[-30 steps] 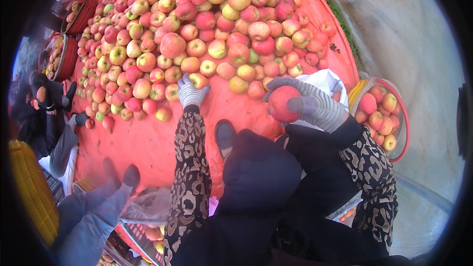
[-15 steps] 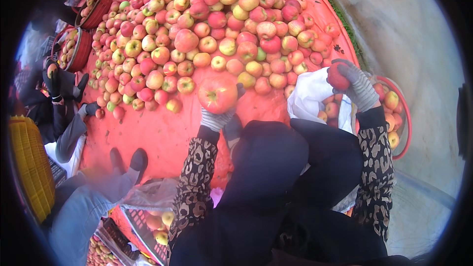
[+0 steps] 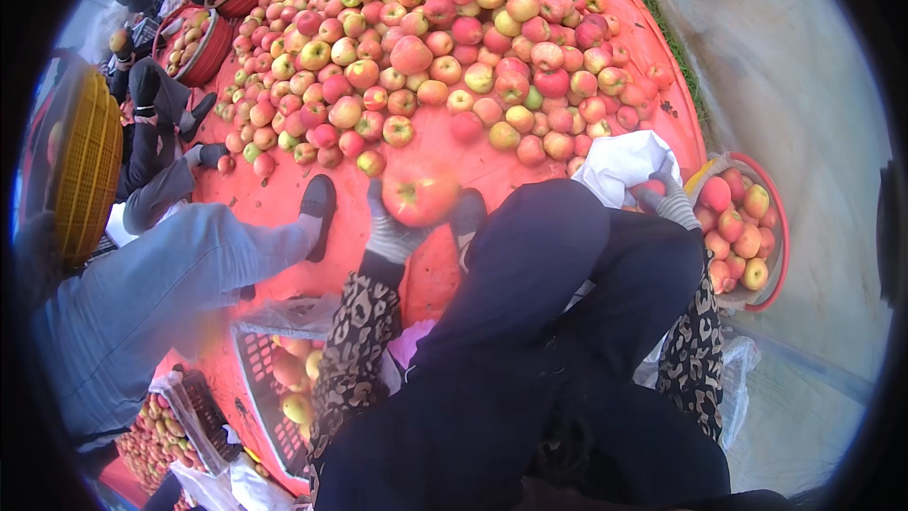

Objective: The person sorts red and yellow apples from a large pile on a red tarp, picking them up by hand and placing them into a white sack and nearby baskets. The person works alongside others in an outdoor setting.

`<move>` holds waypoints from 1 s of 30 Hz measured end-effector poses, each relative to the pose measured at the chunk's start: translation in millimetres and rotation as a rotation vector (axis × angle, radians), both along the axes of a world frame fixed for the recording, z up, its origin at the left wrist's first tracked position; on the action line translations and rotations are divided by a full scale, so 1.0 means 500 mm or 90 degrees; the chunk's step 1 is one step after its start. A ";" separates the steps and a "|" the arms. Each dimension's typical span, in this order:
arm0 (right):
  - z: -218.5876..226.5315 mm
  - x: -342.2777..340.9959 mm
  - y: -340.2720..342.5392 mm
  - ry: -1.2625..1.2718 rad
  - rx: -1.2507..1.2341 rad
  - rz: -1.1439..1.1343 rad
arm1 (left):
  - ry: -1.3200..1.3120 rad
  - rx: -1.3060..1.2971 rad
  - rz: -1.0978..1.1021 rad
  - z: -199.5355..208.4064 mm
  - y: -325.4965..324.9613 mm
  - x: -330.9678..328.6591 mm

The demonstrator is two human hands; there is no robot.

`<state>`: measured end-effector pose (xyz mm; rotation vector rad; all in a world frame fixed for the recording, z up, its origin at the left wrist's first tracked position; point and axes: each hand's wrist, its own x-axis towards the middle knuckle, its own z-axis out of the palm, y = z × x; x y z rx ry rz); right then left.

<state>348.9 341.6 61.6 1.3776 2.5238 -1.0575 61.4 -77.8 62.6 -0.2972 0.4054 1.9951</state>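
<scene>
My left hand, in a striped grey glove, holds a large red-and-yellow apple above the red sheet, its fingers round the apple's lower left side. My right hand, gloved alike, is low at the mouth of a white bag beside my right knee. A red apple is in its fingers, partly hidden by the bag's edge. Beyond both hands spreads a big heap of red and yellow apples on the red sheet.
A red-rimmed basket of apples stands right of my right hand. Left of my forearm sits a plastic crate with apples. A person's jeans leg reaches in from the left, near a yellow basket. Red baskets stand at far left.
My right hand has lowered its apple from above the white bag to the bag's mouth. My left hand keeps its apple. The person at left has moved a leg, and the yellow basket is higher.
</scene>
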 end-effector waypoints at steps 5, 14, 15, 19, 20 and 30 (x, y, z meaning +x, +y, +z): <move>-0.057 0.015 0.006 -0.164 0.058 0.084 | 0.184 -0.066 -0.057 0.032 -0.374 0.009; 0.002 -0.024 0.049 0.018 0.062 0.149 | 0.127 -0.748 -0.459 0.138 -0.868 0.204; 0.075 -0.068 0.023 0.122 0.026 0.142 | 0.159 -0.797 -0.574 0.138 -0.869 0.215; 0.280 -0.175 -0.059 0.228 0.042 0.253 | 0.417 -0.796 -1.045 0.080 -0.827 0.223; 0.324 -0.200 -0.092 0.227 0.044 0.296 | 0.481 -0.762 -1.139 0.068 -0.825 0.228; 0.406 -0.324 -0.277 0.390 -0.070 0.512 | 0.731 -0.623 -0.527 0.197 -0.386 0.039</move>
